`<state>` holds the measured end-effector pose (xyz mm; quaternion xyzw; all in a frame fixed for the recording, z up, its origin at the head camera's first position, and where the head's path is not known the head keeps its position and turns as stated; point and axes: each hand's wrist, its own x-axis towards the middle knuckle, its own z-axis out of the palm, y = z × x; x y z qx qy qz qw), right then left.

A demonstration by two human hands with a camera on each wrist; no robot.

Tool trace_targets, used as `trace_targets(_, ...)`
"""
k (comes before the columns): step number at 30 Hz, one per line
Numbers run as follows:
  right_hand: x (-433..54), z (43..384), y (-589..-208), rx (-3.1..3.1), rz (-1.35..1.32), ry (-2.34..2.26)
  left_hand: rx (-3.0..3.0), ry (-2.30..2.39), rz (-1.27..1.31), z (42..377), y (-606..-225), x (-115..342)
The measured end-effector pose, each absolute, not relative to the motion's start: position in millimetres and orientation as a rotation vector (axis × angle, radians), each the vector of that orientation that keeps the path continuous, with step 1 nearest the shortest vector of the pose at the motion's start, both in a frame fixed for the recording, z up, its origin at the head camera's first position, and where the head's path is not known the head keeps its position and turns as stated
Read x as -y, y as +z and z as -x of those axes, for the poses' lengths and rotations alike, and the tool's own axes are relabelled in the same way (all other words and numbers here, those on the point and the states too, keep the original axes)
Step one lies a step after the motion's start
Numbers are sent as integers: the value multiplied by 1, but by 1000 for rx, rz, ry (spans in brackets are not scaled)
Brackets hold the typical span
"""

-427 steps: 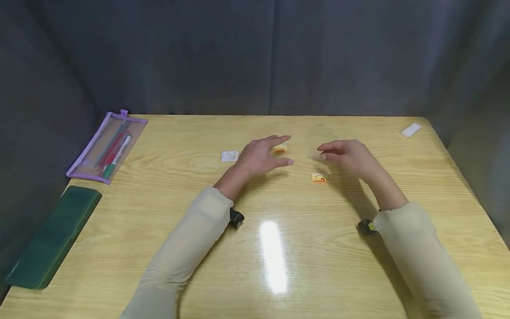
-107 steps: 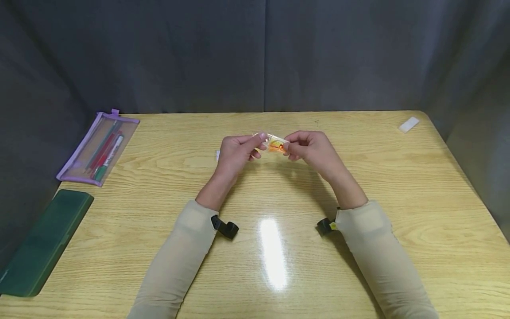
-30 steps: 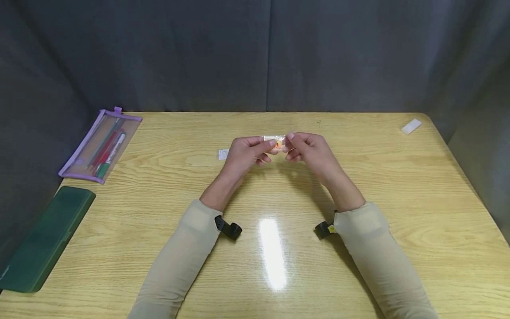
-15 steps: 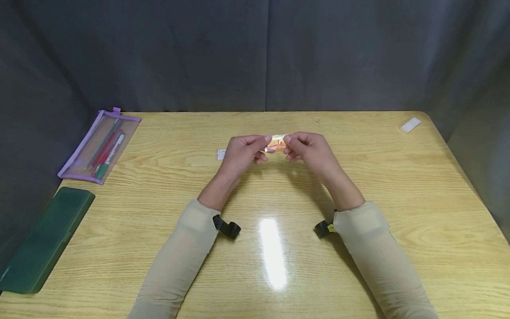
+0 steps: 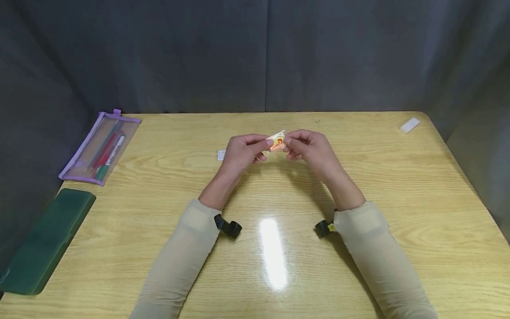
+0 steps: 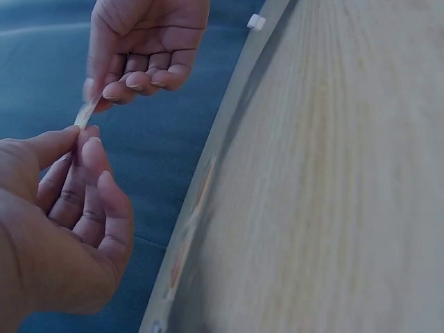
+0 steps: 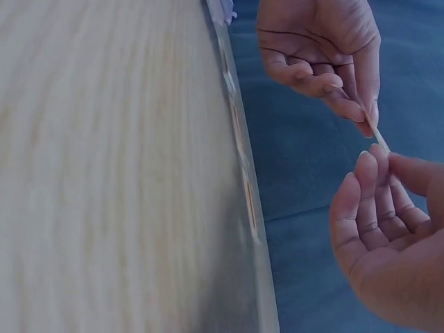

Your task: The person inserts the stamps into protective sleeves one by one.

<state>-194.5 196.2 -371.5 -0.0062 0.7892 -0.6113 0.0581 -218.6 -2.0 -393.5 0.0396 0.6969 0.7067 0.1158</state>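
Note:
In the head view, a small, thin, shiny packet [image 5: 276, 141] with orange and yellow print is held above the table near the middle, tilted with its right side higher. The thumb and fingers of my left hand [image 5: 241, 150] pinch its left end; those of my right hand [image 5: 312, 149] pinch the other. Both wrist views catch the packet [image 6: 84, 115] edge-on, as a narrow pale strip between the two sets of fingertips. A small white card [image 5: 221, 155] lies on the table, partly hidden behind my left hand.
A purple-edged mesh pouch [image 5: 99, 148] with pens lies at the back left, a dark green case [image 5: 48, 241] in front of it. At the far right corner sits a small white block [image 5: 409, 125]. Flat orange-printed pieces [image 7: 250, 201] lie on the table in the right wrist view.
Earlier both hands hovered apart with printed pieces on the table; later they hold one packet between them. Over the last second the packet has tilted, its right side rising, while the hands barely shift.

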Motion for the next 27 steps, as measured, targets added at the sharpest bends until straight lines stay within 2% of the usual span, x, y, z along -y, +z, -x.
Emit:
trace_targets(16, -247, 201, -357, -2387, -217, -1795, -2329, 1703, -225, 248, -374, -39)
trace_targets(27, -267, 221, -367, -2500, -306, -1467, -2472, 1439, -215, 264, -379, -70)
